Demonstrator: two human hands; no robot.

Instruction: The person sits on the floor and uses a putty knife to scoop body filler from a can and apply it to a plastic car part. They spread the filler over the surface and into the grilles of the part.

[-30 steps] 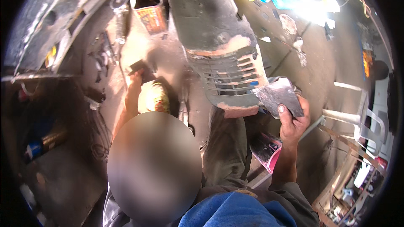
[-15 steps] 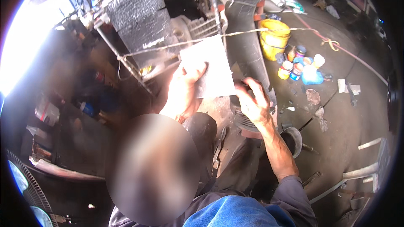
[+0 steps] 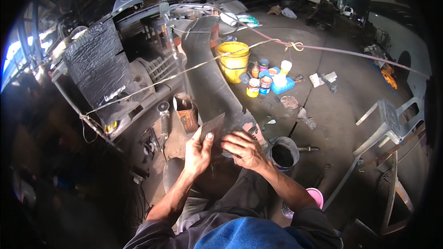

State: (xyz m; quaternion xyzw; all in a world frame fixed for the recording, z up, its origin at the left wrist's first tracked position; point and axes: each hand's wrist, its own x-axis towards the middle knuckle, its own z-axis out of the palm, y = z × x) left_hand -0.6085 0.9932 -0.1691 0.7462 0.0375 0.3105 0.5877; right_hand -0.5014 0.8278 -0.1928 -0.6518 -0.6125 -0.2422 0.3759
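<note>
My left hand (image 3: 197,157) grips a thin, flat grey-brown plate (image 3: 214,127) by its lower left corner, thumb lying on its face. The plate is tilted, its far corner pointing up and to the right. Just right of it, my right hand (image 3: 247,150) is closed, fingers curled around something dark and small that I cannot make out. Both hands are above my lap, in front of the near end of a long, curved black panel (image 3: 207,71). A rusty orange tin (image 3: 186,115) stands open beyond my left hand, beside an angle grinder (image 3: 164,119).
Right of the panel stand a yellow bucket (image 3: 233,64) and several small cans, one a yellow can (image 3: 253,88). A dark pail (image 3: 284,153) is near my right forearm. A rope (image 3: 184,70) stretches across the workspace. At right lies a grey plastic chair (image 3: 385,120).
My view has swung, so the scene has shifted left and down. The plate, glaring white and facing me before, now looks darker and more edge-on. My right hand remains close to it.
</note>
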